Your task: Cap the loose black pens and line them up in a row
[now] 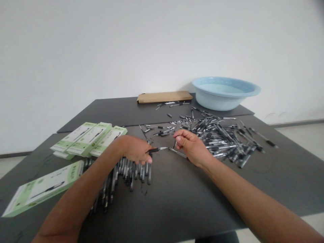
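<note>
My left hand [138, 151] is closed around a black pen [157, 149] whose tip points right. It hovers over a row of black pens [131, 170] laid side by side on the dark table [177, 195]. My right hand [192, 145] is closed in a pinch on a small pen part [174, 144], and a thin pen refill [178, 153] runs under its fingers. The two hands sit close together near the table's middle, their tips a short gap apart.
A large scattered heap of pens and pen parts [217, 135] lies right of my hands. Green and white pen boxes [88, 138] are stacked at the left, another box [43, 189] nearer. A light blue basin [224, 92] and a brown cardboard sleeve [164, 97] sit at the back.
</note>
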Available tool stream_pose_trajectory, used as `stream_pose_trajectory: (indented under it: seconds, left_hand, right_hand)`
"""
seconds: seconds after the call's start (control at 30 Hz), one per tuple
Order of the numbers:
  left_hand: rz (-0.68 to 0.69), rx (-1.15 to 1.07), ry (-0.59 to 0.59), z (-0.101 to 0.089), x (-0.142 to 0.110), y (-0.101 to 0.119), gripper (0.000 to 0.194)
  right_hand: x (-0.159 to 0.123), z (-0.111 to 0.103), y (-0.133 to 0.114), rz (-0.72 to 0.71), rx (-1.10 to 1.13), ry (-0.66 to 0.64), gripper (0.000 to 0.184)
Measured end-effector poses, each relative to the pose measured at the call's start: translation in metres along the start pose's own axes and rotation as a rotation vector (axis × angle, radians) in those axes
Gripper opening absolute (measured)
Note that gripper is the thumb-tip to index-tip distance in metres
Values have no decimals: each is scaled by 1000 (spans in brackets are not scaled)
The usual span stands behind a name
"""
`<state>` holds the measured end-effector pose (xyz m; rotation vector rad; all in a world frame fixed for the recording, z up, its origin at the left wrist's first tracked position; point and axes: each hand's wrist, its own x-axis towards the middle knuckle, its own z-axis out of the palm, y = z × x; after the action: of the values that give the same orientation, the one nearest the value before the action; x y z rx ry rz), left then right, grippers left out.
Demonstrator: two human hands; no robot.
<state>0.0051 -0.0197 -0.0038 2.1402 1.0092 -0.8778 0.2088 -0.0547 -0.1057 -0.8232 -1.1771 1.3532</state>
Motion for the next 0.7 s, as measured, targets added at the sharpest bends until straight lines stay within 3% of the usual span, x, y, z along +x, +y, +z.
stream_pose_trajectory:
  seconds: [0.2,0.37,0.7]
  left_hand:
    - [-3,2,5,0,2,-1,31]
    - [5,-21,-13,1,6,-4,33]
    - [22,-19,-17,2,8,-1,26]
  right_hand:
    - [-2,3,-5,-26,94,3,22]
    - [-13,9,-16,-113,-148,-137,19]
    - [-18,9,-14,-202,-475,-171,9]
